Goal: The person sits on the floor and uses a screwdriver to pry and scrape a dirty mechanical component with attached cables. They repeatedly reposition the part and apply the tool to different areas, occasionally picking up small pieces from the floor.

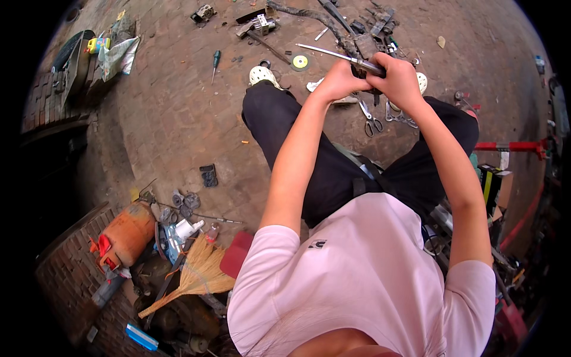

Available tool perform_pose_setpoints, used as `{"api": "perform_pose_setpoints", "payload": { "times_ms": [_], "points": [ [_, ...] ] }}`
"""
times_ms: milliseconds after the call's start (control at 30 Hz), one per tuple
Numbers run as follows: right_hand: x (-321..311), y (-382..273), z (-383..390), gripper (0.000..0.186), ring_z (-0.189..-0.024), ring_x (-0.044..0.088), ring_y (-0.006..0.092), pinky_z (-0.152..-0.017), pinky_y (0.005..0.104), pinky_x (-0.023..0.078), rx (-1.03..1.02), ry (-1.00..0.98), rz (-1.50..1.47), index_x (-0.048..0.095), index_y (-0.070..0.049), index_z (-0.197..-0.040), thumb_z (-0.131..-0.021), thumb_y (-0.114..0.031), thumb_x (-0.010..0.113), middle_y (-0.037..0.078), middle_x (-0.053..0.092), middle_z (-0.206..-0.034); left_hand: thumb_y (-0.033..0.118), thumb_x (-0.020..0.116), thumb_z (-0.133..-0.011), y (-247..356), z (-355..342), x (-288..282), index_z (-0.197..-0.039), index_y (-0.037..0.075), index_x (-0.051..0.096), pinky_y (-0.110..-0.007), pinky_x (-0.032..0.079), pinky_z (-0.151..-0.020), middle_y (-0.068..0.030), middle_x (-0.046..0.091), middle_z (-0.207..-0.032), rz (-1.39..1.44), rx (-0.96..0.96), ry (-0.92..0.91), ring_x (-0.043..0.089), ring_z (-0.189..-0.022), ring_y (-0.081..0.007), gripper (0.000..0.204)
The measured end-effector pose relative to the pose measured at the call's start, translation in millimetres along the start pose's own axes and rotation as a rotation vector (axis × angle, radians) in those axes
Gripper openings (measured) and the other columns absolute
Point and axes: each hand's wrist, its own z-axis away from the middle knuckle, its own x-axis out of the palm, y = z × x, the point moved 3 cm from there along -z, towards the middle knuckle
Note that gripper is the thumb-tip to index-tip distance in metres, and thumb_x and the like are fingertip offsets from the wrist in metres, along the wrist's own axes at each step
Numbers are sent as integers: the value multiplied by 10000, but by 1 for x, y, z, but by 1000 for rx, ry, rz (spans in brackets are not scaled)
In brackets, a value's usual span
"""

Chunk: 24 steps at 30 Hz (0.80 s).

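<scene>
My right hand (397, 78) is closed around the dark handle of a long screwdriver (328, 52), whose bare shaft points to the far left. Close beside it, my left hand (343, 82) has its fingers curled and its thumb toward the right hand; what lies within them is hidden. Both hands are over a dark, greasy metal part (365, 45) on the ground, with a bent black tube (309, 12) running off it to the far left. Open scissors (371, 121) lie on the ground just nearer than the hands, between my legs.
Beyond my left shoe (262, 75) lie a hammer (267, 47), a yellow disc (300, 62) and another screwdriver (216, 63). An orange gas cylinder (132, 232) and a straw broom (199, 268) are at the near left. A red metal bar (505, 146) stands at the right.
</scene>
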Motion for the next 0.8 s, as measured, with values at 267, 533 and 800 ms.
{"api": "perform_pose_setpoints", "payload": {
  "times_ms": [267,533,800],
  "points": [
    [-52,-21,26,242,-758,628,82,-658,270,488,260,8,-480,535,-2,-1057,-858,-82,647,46,649,-809,106,812,-651,12,1,-6,-1156,-21,532,-318,512,-805,-77,647,-979,14,162,146,615,-906,-158,591],
    [-110,-29,92,285,-784,551,60,-678,205,436,367,-46,-627,585,13,-1145,-865,-43,599,17,647,-888,98,787,-681,14,3,-9,-1012,-8,621,-311,492,-806,-56,666,-938,-43,206,241,619,-870,-148,385],
    [-87,-16,120,269,-530,442,32,-470,176,336,627,-12,-792,626,22,-1123,-908,-139,613,40,652,-810,121,803,-709,21,4,-9,-995,6,643,-288,489,-758,-27,672,-913,-39,279,274,603,-831,-121,347]
  ]
}}
